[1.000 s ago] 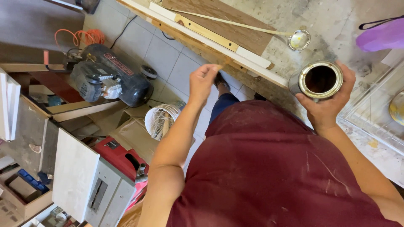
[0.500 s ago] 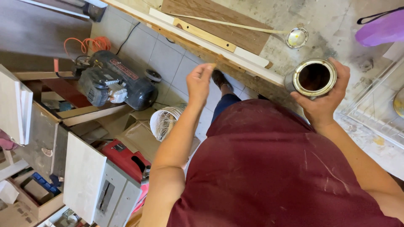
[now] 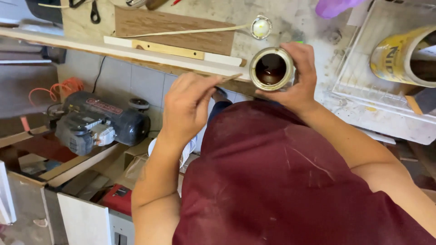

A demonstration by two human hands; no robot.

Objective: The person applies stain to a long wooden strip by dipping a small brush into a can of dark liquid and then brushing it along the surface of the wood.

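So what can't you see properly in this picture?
Head view only:
- Most of the thin stick: the left hand hides it.
- The open can's sides: the right hand wraps them.
- The yellow bucket: cut off by the right edge.
- The purple thing: cut off by the top edge.

- Open can (image 3: 271, 69): metal, shiny rim, glossy dark liquid inside; held in right hand (image 3: 297, 77).
- Thin stick (image 3: 231, 78): bare wood, matt; pinched in left hand (image 3: 186, 106).
- Can lid (image 3: 261, 27), far: bright metal, pale coating.
- Workbench (image 3: 313, 27): rough, paint-stained, matt.
- Board (image 3: 175, 29), far left: brown wood grain, matt.
- Compressor (image 3: 100, 122), left: dark painted metal, slight sheen.
- Shirt (image 3: 290, 181), near: maroon cloth, matt, smudged.
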